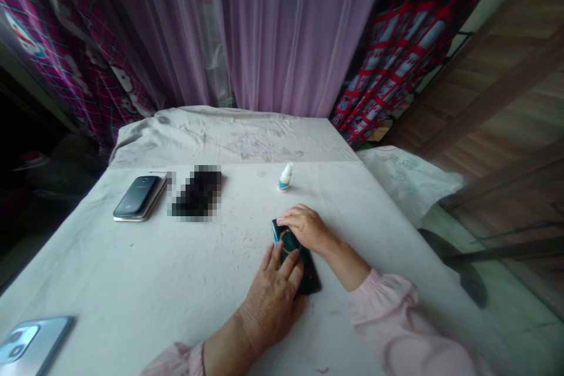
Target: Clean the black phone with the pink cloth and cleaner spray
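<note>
A dark smartphone lies slantwise on the cloth-covered table in front of me, back side up, with a large ring around its camera area and a blue edge. My left hand grips its lower left part, the fingers reaching over the back and the thumb near the bottom end. My right hand is closed over the upper end, its fingers curled across the top edge. Whatever may be under the right fingertips is hidden. Beyond the phone stands a small white bottle with a teal label, upright.
A dark phone rests on a lighter flat device at the left. Beside it is a blurred-out dark object. A silver-blue phone lies at the near left corner. White cloth covers the table; a plastic bag hangs beyond its right edge.
</note>
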A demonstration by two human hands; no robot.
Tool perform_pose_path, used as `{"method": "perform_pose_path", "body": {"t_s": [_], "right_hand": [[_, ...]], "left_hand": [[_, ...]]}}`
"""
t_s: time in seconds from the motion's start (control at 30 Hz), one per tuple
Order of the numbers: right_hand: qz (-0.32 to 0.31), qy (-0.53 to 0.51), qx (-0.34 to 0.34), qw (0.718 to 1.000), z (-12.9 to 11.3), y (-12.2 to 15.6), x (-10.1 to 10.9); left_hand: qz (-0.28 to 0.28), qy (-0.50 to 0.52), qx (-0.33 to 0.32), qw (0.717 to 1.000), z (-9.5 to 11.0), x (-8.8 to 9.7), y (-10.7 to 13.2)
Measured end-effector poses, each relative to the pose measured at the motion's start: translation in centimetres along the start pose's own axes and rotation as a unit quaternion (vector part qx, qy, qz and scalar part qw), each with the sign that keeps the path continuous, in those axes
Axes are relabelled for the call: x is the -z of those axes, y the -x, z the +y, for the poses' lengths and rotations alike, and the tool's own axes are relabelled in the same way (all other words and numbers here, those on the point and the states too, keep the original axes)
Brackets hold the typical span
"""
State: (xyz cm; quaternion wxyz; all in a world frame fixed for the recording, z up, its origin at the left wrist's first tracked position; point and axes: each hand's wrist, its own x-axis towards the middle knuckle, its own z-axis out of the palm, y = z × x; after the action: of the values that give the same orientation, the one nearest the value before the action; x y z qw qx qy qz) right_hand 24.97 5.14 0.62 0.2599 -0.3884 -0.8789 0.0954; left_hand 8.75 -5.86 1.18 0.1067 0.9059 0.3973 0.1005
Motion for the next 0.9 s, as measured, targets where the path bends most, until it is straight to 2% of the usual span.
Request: {"method": "perform_pose_path", "body": {"t_s": [0.2,0.47,0.53,0.73,0.9], "right_hand": [[-0.001,0.012,-0.006,1.000,-1.6,0.9,0.2],[-0.029,0.044,-0.092,0.994,-1.7,-2.2,-1.1],[-0.037,0.039,-0.090,0.995,-1.9,-2.0,-0.9],[-0.090,0.046,-0.028,0.994,-2.8,-0.6,0.1],[-0.096,0.052,-0.071,0.992,-2.2,-2.3,-0.1]], "left_hand": [[0.012,0.012,-0.002,1.000,0.1,0.1,-0.1],[0.016,-0.002,0.000,1.000,0.2,0.1,-0.1],[0.017,-0.001,0.000,1.000,0.2,0.1,-0.1],[0.028,-0.017,0.001,0.999,0.6,0.2,-0.1],[0.010,-0.038,0.003,0.999,1.3,-0.1,0.0]]}}
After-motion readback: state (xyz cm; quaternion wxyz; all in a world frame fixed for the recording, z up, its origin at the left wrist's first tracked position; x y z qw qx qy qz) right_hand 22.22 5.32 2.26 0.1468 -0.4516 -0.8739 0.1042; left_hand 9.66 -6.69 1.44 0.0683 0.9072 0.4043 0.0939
